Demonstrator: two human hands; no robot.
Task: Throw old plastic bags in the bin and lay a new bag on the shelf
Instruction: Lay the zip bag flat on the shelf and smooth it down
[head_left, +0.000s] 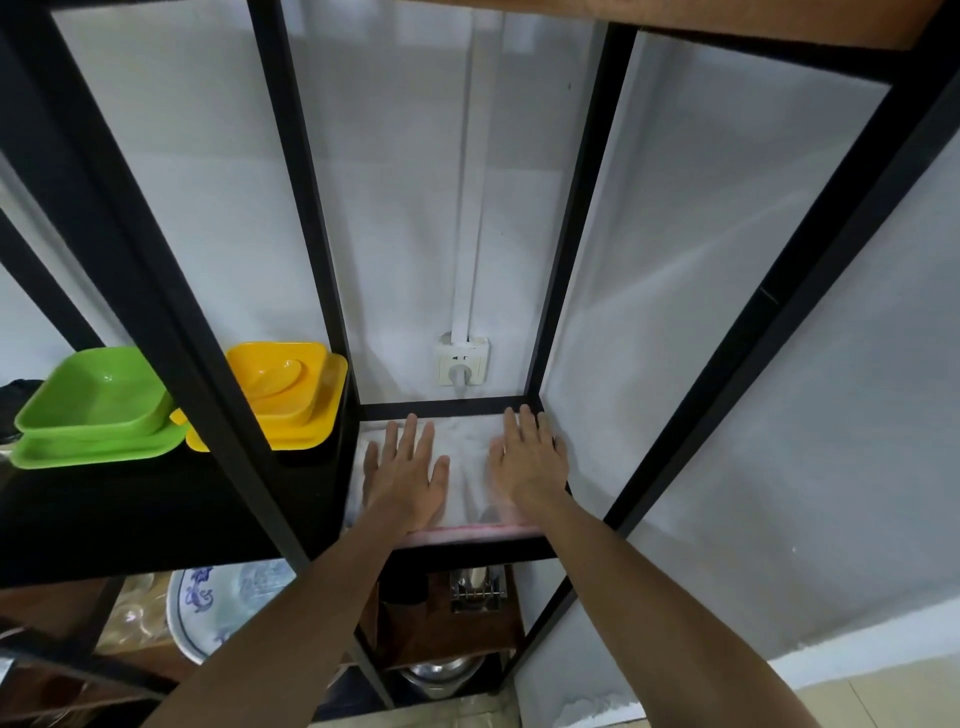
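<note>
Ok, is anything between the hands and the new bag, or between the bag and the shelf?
Nothing visible. The left hand and right hand lie flat, fingers spread, directly on the white bag, which is already spread over the shelf inside the black frame.

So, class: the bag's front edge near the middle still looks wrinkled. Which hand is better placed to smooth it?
Probably the right hand: it lies flat on the bag just above the wrinkled fold near the front edge. The left hand rests further left.
</note>
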